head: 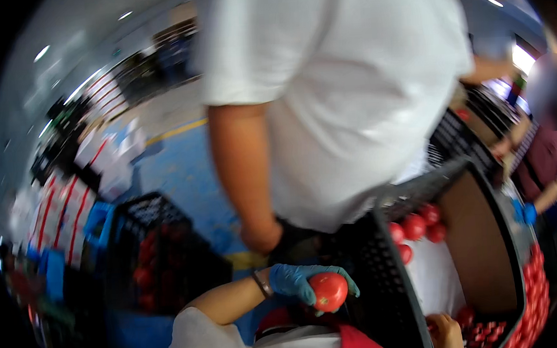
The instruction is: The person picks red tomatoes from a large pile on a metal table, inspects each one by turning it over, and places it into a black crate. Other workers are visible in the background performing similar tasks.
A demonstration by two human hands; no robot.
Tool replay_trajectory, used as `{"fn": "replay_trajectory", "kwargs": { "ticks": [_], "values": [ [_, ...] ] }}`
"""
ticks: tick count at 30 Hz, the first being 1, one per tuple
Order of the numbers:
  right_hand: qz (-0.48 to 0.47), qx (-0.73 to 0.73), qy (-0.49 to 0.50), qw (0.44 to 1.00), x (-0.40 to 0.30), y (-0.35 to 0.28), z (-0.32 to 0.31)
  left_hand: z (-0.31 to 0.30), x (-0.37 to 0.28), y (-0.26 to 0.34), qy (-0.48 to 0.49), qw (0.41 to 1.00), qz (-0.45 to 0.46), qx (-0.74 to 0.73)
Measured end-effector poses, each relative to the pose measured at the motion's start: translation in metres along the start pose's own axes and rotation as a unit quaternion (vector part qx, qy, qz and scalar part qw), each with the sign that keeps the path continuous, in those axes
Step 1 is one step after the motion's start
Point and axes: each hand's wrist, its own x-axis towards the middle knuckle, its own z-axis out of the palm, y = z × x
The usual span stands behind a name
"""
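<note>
My left hand (294, 282), in a blue glove, is closed around a red tomato (329, 291) in front of my chest, left of a black plastic crate (415, 299). At the bottom edge of the view, my right hand (445, 332) is bare and reaches into the near end of that crate. Its fingers are curled, with some red beside them; whether they grip a tomato is hidden. Several tomatoes (414, 227) lie at the far end of the crate, on a white liner (432, 270) beside a brown cardboard wall (474, 238).
A person in a white shirt (350, 98) stands close before me. Another crate with tomatoes (144, 278) stands at left on the blue floor (178, 175). Many tomatoes (534, 292) lie at right, near a person with a blue glove (529, 213). White cartons (65, 211) stand far left.
</note>
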Motion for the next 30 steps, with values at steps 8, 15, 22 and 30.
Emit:
{"fn": "replay_trajectory", "kwargs": {
  "ticks": [8,15,22,30],
  "values": [
    [-0.064,0.006,-0.071,0.995,0.003,-0.013,-0.012,-0.088,-0.208,-0.170,0.581,0.769,0.147,-0.223],
    [0.034,-0.012,-0.106,0.994,-0.002,-0.006,-0.022,-0.097,-0.339,-0.084,0.519,0.570,0.637,0.006],
    [-0.012,-0.050,-0.122,0.991,0.007,-0.003,-0.014,-0.091,-0.264,-0.056,0.576,0.686,0.407,-0.179],
    [0.114,-0.141,-0.279,0.943,0.000,0.017,-0.010,0.034,-0.012,0.065,0.033,0.997,-0.001,0.067]
  ]
}}
